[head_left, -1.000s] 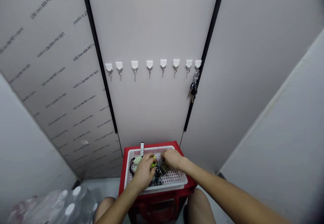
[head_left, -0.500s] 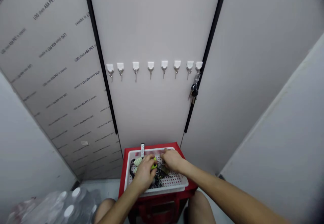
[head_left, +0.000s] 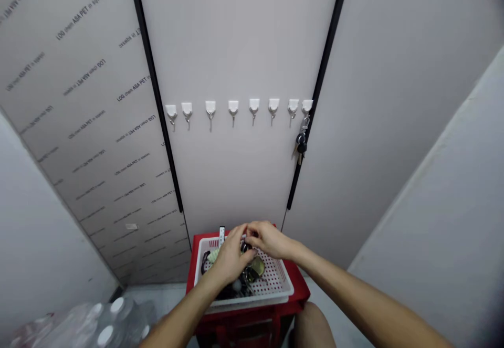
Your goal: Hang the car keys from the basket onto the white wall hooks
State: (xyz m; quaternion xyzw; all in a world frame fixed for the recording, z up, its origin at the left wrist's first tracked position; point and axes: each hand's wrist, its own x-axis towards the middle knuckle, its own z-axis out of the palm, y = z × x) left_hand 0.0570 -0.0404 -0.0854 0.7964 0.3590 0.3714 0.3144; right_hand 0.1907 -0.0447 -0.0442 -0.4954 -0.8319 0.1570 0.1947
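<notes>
Over a white plastic basket (head_left: 281, 287), my left hand (head_left: 232, 259) and my right hand (head_left: 271, 239) meet with fingertips close together. Between them shows a small dark, shiny bunch of keys (head_left: 246, 246), mostly covered by the fingers. Both hands are closed around it. Below, the basket holds a tangle of keys and key rings (head_left: 240, 285), a round greenish-gold fob (head_left: 258, 266) and a pale green ribbed item (head_left: 213, 256). A white tag with dark marks (head_left: 221, 235) leans on the basket's back rim.
Several white hooks (head_left: 233, 107) run in a row across the wall panel. From the rightmost hangs a bunch of keys (head_left: 301, 140). The basket rests on a red box (head_left: 297, 280). Clear bottles with white caps (head_left: 118, 306) stand at lower left. Black strips (head_left: 157, 96) edge the panel.
My hands have come together and lifted slightly above the basket, with the dark keys between them. The round fob in the basket is now uncovered. The view has tilted a little.
</notes>
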